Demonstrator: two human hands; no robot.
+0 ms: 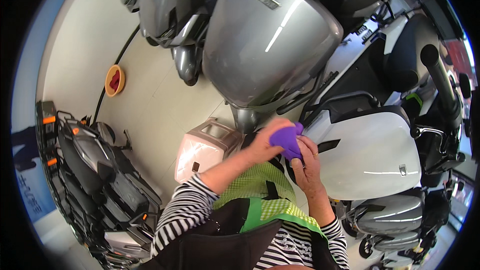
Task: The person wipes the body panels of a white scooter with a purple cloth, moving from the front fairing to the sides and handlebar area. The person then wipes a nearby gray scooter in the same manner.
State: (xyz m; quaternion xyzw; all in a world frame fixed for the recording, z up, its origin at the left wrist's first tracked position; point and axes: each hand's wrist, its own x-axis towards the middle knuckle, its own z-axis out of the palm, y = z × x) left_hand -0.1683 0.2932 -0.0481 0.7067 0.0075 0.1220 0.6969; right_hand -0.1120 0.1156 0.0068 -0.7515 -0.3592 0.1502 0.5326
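Both hands are on a purple cloth (287,140), bunched up in front of my waist. My left hand (268,140) grips its left side and looks slightly blurred. On the other side, the thumb and fingers of my right hand (309,165) pinch the cloth; a ring shows on one finger. Just beyond the hands stands a large glossy grey scooter top box (262,52). A white top box (375,157) on another scooter lies close to my right hand. Below the hands hangs a green checked apron (255,183).
A pale pink plastic box (202,150) with a flat lid is at my left. Farther left, an orange basin (114,80) holding a red cloth sits on the tiled floor near a black cable (127,45). Parked scooters line the left (97,168) and right (393,217).
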